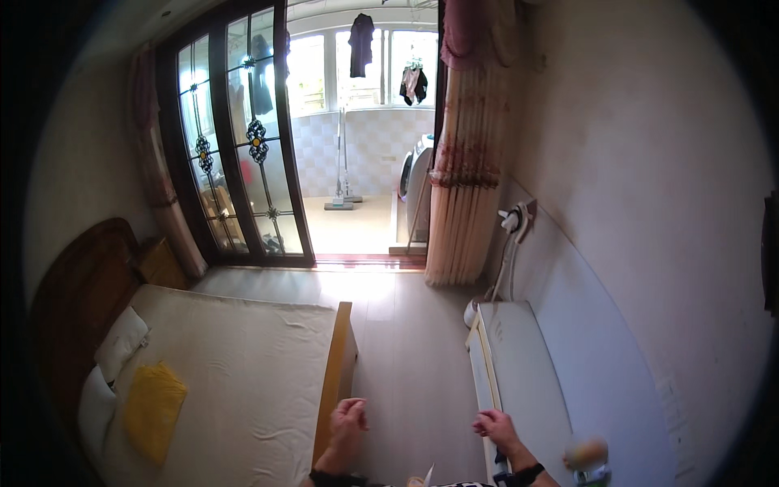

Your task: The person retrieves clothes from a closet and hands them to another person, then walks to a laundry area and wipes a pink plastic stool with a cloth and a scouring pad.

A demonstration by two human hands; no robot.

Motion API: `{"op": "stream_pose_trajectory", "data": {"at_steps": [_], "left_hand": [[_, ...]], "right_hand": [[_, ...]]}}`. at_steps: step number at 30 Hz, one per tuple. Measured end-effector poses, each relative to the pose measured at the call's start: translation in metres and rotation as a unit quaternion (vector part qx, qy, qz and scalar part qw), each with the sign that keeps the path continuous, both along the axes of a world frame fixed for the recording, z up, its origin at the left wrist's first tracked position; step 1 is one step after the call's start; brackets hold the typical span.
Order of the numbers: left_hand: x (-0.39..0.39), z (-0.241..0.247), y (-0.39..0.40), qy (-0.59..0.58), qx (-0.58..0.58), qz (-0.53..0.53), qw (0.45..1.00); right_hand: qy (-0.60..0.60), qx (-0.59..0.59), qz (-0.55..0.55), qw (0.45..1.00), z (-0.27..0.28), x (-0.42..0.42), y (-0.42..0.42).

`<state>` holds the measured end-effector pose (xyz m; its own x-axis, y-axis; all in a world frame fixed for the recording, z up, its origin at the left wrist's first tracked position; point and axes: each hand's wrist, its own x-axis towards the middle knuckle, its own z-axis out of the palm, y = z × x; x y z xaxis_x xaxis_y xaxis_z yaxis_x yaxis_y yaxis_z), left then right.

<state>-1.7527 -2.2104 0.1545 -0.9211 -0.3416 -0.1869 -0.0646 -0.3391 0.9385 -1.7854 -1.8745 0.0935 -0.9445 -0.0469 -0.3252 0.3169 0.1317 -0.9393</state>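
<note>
My left hand (349,417) is near the end of the bed, beside its wooden footboard (333,377). Its fingers are curled in, and I see nothing in them. Over the front edge of a long low white cabinet (517,347), my right hand (496,426) is likewise loosely curled, with no object visible in it. Dark bands circle both wrists. Whether either hand touches the furniture is hard to tell. Between my forearms, at the bottom edge, a pale pointed thing (431,473) shows partly.
The bed (243,365) holds white pillows (122,344) and a folded yellow cloth (155,408). A garment steamer (517,219) stands beyond the cabinet. Past the sliding glass door (258,140) are flat mops (339,206) and a washing machine (420,176). Curtains (465,182) flank the opening.
</note>
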Motion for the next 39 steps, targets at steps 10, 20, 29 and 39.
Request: {"op": "stream_pose_trajectory", "data": {"at_steps": [10, 20, 29, 39], "left_hand": [[-0.227, -0.065, -0.154, -0.061, 0.073, 0.192, 0.977], [-0.610, -0.020, -0.146, -0.021, 0.046, -0.019, 0.999], [-0.879, -0.024, -0.157, -0.032, 0.107, 0.003, 0.994], [-1.078, -0.039, -0.306, -0.041, 0.070, 0.183, 0.980]], "right_hand": [[0.094, 0.051, 0.322, 0.940, 0.028, -0.346, -0.187], [0.084, 0.088, 0.118, 0.985, 0.060, -0.599, -0.145], [0.058, 0.084, -0.070, 0.992, -0.003, -0.882, -0.070], [0.175, 0.179, 0.298, 0.921, 0.056, -1.215, -0.311]]}}
